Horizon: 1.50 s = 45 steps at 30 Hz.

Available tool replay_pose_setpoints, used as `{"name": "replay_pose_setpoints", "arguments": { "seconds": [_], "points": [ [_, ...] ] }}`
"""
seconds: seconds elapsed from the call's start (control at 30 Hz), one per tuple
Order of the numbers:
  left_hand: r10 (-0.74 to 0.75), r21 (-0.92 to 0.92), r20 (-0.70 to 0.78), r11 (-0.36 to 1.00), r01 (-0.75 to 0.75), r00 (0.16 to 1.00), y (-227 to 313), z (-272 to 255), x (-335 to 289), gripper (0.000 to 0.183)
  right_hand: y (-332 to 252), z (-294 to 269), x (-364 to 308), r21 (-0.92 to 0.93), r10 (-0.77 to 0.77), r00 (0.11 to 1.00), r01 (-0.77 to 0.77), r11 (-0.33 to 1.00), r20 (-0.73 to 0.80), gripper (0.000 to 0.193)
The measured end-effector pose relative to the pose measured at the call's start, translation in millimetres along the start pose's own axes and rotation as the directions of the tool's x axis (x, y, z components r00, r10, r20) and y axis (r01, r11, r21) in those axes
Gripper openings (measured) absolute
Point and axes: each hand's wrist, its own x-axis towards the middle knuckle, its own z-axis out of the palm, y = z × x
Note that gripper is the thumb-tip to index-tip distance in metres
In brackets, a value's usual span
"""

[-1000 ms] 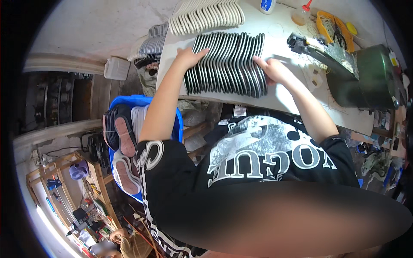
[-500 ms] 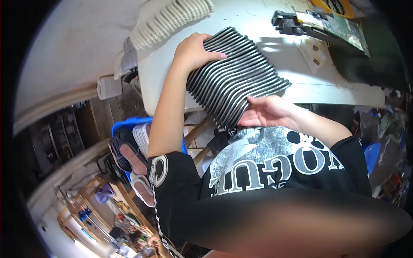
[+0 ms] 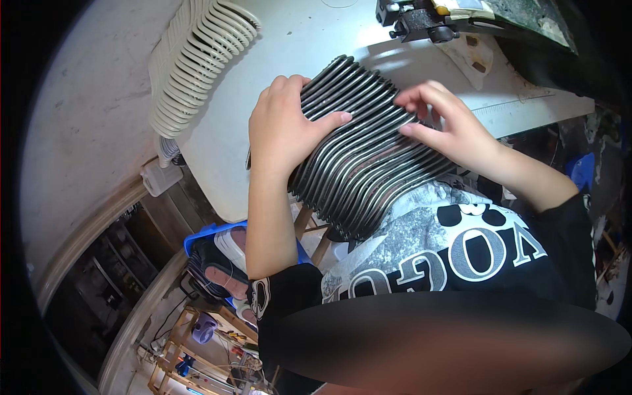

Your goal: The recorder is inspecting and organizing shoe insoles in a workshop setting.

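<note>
A long stack of thin, black, curved pieces that look like shoe soles [image 3: 359, 158] lies at the near edge of the white table, its near end against my shirt. My left hand [image 3: 282, 125] is wrapped over the stack's left side, thumb stretched across the top edges. At the far right side is my right hand [image 3: 454, 125], with bent fingers and thumb on the edges of several soles. The fingertips of that hand are slightly blurred and partly hidden. The underside of the stack cannot be seen.
Cream-coloured stacked soles [image 3: 207, 66] stand at the table's far left, beside the wall. A dark machine part [image 3: 421, 23] juts over the white table [image 3: 316, 33] at the far right. Below the table's left side, a blue bin [image 3: 201, 238] holds several soles.
My right hand has moved from the stack's near end up to its far right side. The stack has come closer to my body, with my left hand still on it.
</note>
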Motion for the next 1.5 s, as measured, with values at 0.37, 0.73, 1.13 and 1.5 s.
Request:
{"name": "replay_pose_setpoints", "arguments": {
  "seconds": [0.37,0.73,1.13,1.5],
  "points": [
    [-0.014,0.079,-0.026,0.997,0.016,1.0,2,9,0,0.067,21,42,27,-0.093,-0.02,0.926,-0.016,0.996,-0.377,0.05],
    [-0.01,-0.263,0.243,0.962,0.075,0.97,-17,-14,8,0.036,100,24,156,-0.912,-0.747,0.569,-0.011,0.411,-0.343,0.034],
    [-0.03,-0.213,0.169,0.975,0.067,0.985,-24,-8,21,0.04,16,13,125,0.071,-0.228,0.946,0.25,0.966,-0.228,0.017],
    [0.108,-0.516,0.308,0.853,0.071,0.945,-22,-9,44,0.042,49,20,136,0.614,-0.508,0.86,0.427,0.664,-0.047,0.022]
  ]
}}
